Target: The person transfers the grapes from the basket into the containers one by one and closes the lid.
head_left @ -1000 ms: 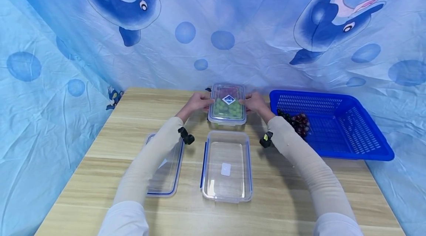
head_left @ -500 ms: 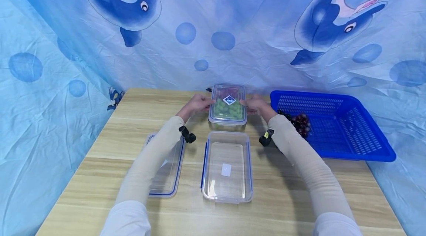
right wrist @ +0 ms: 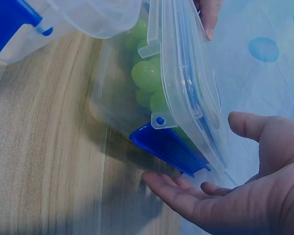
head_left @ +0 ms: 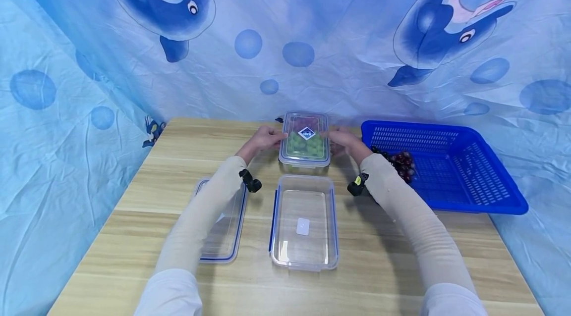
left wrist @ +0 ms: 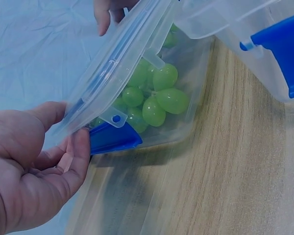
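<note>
A lidded clear food container [head_left: 305, 151] with green grapes [left wrist: 172, 101] inside sits at the table's back edge. A diamond-shaped label marks its lid. My left hand [head_left: 266, 137] grips its left side, thumb on the lid's edge and fingers curled at the blue latch [left wrist: 112, 139]. On the other side, my right hand [head_left: 344, 139] is held palm up with fingers loosely extended. Its thumb stands off the lid, and its fingertips are just below the right blue latch [right wrist: 164, 149], which hangs angled outward from the container's wall.
An uncovered clear container [head_left: 308, 251] stands in front, a white sticker on its base. Left of it lies a blue-edged lid [head_left: 225, 237], partly under my left forearm. A blue basket [head_left: 486, 157] holding dark red grapes [head_left: 403, 165] stands at right, with a patterned curtain [head_left: 339, 78] behind.
My right hand has loosened from the container's right side, its thumb coming off the lid and its fingers spreading. My left hand and the container stay in place.
</note>
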